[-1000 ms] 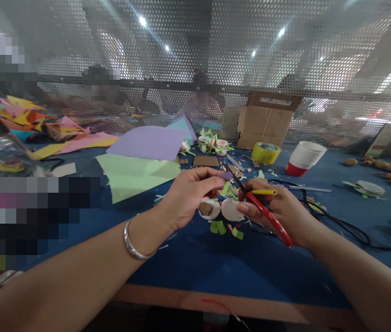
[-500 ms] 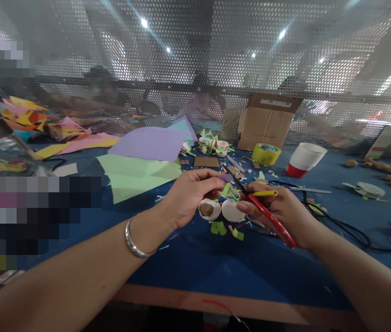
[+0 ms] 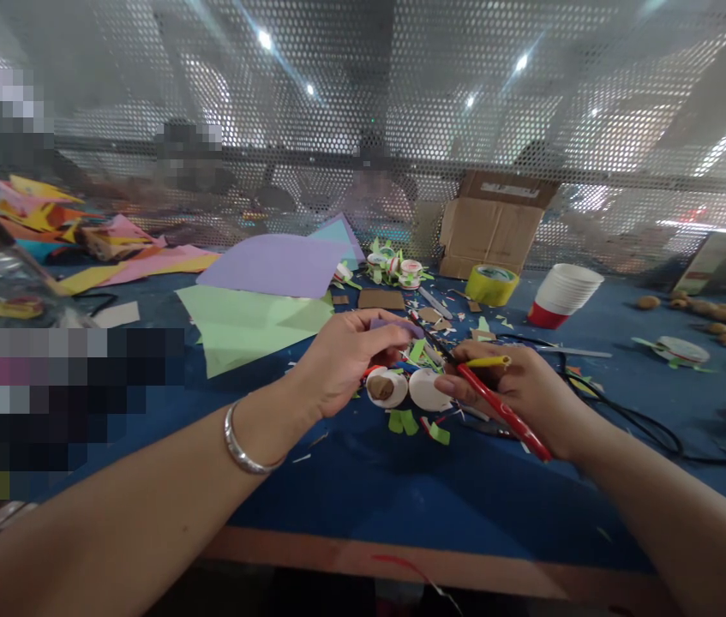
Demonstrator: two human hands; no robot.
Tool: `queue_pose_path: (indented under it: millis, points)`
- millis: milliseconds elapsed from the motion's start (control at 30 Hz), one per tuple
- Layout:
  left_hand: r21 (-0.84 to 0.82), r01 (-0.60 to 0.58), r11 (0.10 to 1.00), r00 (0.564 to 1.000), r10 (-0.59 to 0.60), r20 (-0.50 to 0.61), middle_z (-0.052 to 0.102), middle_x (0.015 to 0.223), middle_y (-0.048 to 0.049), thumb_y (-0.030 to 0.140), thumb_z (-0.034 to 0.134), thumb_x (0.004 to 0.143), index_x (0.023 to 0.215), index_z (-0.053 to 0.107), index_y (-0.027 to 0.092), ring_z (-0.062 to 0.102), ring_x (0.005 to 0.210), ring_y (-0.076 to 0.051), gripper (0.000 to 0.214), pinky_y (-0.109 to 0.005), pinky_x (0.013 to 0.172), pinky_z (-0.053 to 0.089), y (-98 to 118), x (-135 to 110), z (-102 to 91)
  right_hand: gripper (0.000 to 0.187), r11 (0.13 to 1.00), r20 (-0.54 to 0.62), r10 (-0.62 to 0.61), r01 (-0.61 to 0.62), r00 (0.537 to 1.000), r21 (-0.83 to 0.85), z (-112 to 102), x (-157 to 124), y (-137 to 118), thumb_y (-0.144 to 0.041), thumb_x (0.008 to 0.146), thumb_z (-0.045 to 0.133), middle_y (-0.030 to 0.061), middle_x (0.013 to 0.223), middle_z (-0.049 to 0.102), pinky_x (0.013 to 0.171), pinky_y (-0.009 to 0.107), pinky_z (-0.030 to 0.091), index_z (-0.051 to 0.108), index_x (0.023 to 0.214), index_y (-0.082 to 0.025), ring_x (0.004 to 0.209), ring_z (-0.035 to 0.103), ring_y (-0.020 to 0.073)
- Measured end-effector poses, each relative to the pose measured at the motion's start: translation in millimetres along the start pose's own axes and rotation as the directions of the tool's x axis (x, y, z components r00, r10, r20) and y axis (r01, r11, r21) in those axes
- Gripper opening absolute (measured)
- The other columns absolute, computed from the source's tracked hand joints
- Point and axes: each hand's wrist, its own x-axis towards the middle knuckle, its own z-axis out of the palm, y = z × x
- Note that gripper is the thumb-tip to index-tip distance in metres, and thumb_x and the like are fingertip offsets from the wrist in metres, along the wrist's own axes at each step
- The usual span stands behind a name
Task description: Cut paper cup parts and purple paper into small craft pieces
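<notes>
My left hand [image 3: 353, 356], with a silver bangle at the wrist, pinches a small piece of purple paper [image 3: 394, 326] between thumb and fingers. In my right hand [image 3: 510, 381] is a pair of scissors [image 3: 497, 407] with dark blades and a long red handle; a yellow handle part sticks up beside the thumb. The blades point away to the left and meet the edge of the purple paper. Just below the hands lie two white round discs [image 3: 428, 390], the left one with a brown patch. Green paper pieces [image 3: 404, 422] lie in front of them.
Purple and light green sheets [image 3: 253, 330] lie to the left. Behind are small paper-disc crafts [image 3: 393, 266], a cardboard box [image 3: 491, 223], yellow tape [image 3: 492, 285] and stacked paper cups [image 3: 565, 294]. A black cable [image 3: 639, 420] runs right. Scraps litter the middle.
The scissors' tips have shifted slightly left, further along the purple paper. My left hand has turned a little, and more of the purple piece shows above its fingers.
</notes>
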Motion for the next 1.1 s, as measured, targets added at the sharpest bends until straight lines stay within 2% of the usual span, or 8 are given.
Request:
queue_pose_path:
  millis: [133, 333, 467, 567, 667, 800, 933, 1100]
  points:
    - [0.002, -0.01, 1.0, 1.0, 0.01, 0.002, 0.06, 0.058, 0.0027, 0.016, 0.073, 0.075, 0.072, 0.072, 0.016, 0.05, 0.053, -0.005, 0.003, -0.019, 0.05, 0.036, -0.5, 1.4, -0.8, 0.032, 1.0, -0.012, -0.01, 0.01, 1.0, -0.011, 0.8, 0.4, 2.6, -0.043, 0.089, 0.071, -0.0038, 0.071, 0.047, 0.058, 0.021, 0.034, 0.055, 0.078, -0.018, 0.066, 0.041, 0.0087]
    - [0.027, -0.022, 0.999, 1.0, 0.021, 0.023, 0.06, 0.063, 0.0018, 0.021, 0.076, 0.078, 0.079, 0.077, 0.015, 0.05, 0.058, -0.006, 0.007, -0.019, 0.055, 0.037, -3.7, 2.3, -2.0, 0.033, 0.994, -0.159, -0.056, 0.039, 0.986, -0.104, -0.2, 6.2, 3.3, -0.046, 0.089, 0.069, -0.0016, 0.07, 0.054, 0.058, 0.022, 0.039, 0.057, 0.078, -0.018, 0.065, 0.05, 0.0105]
    - [-0.015, -0.005, 1.0, 1.0, 0.005, 0.002, 0.061, 0.069, 0.0014, 0.028, 0.082, 0.073, 0.085, 0.079, 0.015, 0.052, 0.063, -0.006, 0.017, -0.019, 0.059, 0.039, -5.2, 0.1, -1.0, 0.035, 1.0, -0.174, -0.001, 0.001, 0.985, 0.002, 0.4, 6.7, -1.3, -0.051, 0.087, 0.069, -0.002, 0.065, 0.054, 0.051, 0.022, 0.038, 0.056, 0.081, -0.019, 0.057, 0.05, 0.0105]
    - [-0.057, 0.04, 0.998, 0.999, -0.041, -0.011, 0.061, 0.069, 0.0018, 0.028, 0.086, 0.068, 0.088, 0.08, 0.016, 0.052, 0.063, -0.007, 0.024, -0.02, 0.058, 0.039, -6.3, -1.4, 1.3, 0.034, 0.995, -0.183, 0.019, 0.0, 0.983, 0.103, 2.9, 5.8, -4.2, -0.05, 0.084, 0.073, -0.0015, 0.069, 0.058, 0.051, 0.021, 0.041, 0.059, 0.087, -0.019, 0.057, 0.052, 0.01]
    - [-0.052, 0.09, 0.995, 0.996, -0.09, 0.009, 0.062, 0.068, 0.002, 0.029, 0.086, 0.069, 0.088, 0.08, 0.018, 0.051, 0.06, -0.007, 0.023, -0.02, 0.055, 0.037, -9.7, -2.3, 4.5, 0.032, 0.987, -0.231, 0.024, 0.013, 0.973, 0.159, 5.6, 4.3, -5.4, -0.045, 0.083, 0.076, -0.0019, 0.072, 0.06, 0.053, 0.02, 0.044, 0.061, 0.093, -0.019, 0.057, 0.054, 0.0089]
    - [-0.02, 0.098, 0.995, 0.994, -0.097, 0.047, 0.065, 0.068, 0.0016, 0.03, 0.086, 0.07, 0.084, 0.079, 0.017, 0.053, 0.058, -0.006, 0.02, -0.021, 0.058, 0.038, -16.3, -3.2, 8.2, 0.031, 0.974, -0.262, 0.068, -0.007, 0.963, 0.225, 8.1, 3.0, -7.9, -0.042, 0.082, 0.077, -0.0041, 0.064, 0.057, 0.044, 0.019, 0.04, 0.06, 0.095, -0.019, 0.046, 0.049, 0.0075]
    - [0.095, 0.041, 0.995, 0.996, -0.049, 0.08, 0.061, 0.062, 0.0029, 0.034, 0.083, 0.072, 0.083, 0.076, 0.017, 0.05, 0.056, -0.007, 0.021, -0.02, 0.052, 0.033, -18.4, -4.4, 8.1, 0.034, 0.97, -0.279, 0.068, 0.001, 0.958, 0.242, 8.4, 3.8, -13.6, -0.046, 0.081, 0.077, -0.0033, 0.062, 0.056, 0.04, 0.019, 0.037, 0.059, 0.089, -0.018, 0.043, 0.046, 0.0068]
    - [0.34, -0.162, 0.927, 0.981, 0.113, 0.158, 0.068, 0.073, -0.0003, 0.036, 0.078, 0.078, 0.083, 0.075, 0.017, 0.056, 0.064, -0.011, 0.02, -0.023, 0.061, 0.041, -10.5, -6.1, 4.3, 0.034, 0.993, -0.272, 0.016, 0.016, 0.962, 0.115, 6.3, 2.9, -16.6, -0.048, 0.082, 0.075, 0.0001, 0.07, 0.061, 0.044, 0.02, 0.038, 0.059, 0.084, -0.018, 0.05, 0.048, 0.0074]
